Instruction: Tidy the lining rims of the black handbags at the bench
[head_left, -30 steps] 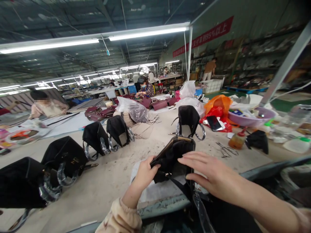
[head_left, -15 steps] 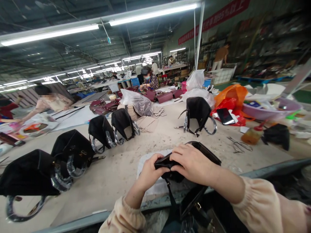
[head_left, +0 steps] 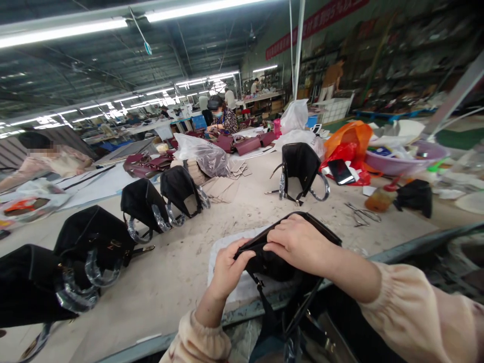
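Observation:
A black handbag (head_left: pixel 278 262) lies at the table's front edge, its opening turned toward me and its straps hanging over the edge. My left hand (head_left: pixel 230 267) pinches the left end of its rim between thumb and fingers. Further right along the same rim, my right hand (head_left: pixel 298 242) is closed, fingers over the outside and thumb at the inner side. Beneath the bag is a white sheet (head_left: pixel 217 267). The inside of the bag is dark, and its far side is partly hidden by my right hand.
Several black handbags (head_left: pixel 94 237) with plastic-wrapped handles stand on the left; another handbag (head_left: pixel 300 166) stands farther back. Scissors (head_left: pixel 363 214), an amber bottle (head_left: pixel 380 197), a phone (head_left: pixel 340 171) and a purple basin (head_left: pixel 401 164) are at right. Co-workers sit beyond the table.
My hands have moved slightly apart along the rim, and the bag's opening shows wider. The view has shifted, so the surroundings appear farther left.

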A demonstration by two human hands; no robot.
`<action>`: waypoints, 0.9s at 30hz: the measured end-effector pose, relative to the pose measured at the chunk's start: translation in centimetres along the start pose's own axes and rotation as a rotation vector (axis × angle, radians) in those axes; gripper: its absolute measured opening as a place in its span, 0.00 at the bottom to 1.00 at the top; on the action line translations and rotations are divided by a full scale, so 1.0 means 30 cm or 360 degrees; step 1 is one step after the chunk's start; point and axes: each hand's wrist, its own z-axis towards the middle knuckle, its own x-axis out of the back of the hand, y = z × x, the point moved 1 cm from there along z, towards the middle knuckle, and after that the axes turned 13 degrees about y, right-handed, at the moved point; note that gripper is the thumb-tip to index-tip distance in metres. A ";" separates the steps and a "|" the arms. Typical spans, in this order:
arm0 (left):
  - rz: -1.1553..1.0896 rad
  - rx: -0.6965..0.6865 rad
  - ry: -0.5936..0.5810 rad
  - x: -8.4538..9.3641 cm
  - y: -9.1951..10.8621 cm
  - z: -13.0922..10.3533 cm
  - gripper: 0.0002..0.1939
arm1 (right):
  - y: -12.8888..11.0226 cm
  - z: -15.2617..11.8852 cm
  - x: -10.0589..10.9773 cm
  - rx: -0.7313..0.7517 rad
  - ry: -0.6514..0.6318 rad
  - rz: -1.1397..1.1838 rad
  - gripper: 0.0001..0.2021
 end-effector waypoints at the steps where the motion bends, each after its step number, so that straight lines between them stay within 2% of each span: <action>1: 0.0008 0.0012 0.0018 -0.003 0.001 0.002 0.13 | 0.002 0.003 -0.001 -0.0022 0.0002 -0.0035 0.12; 14: 0.0089 0.0133 0.0159 -0.030 0.022 0.015 0.12 | 0.023 0.017 -0.010 -0.0198 -0.0005 -0.0189 0.15; 27: 0.0107 0.0124 0.0270 -0.047 0.021 0.021 0.12 | 0.041 0.018 -0.001 -0.0262 0.0000 -0.0184 0.13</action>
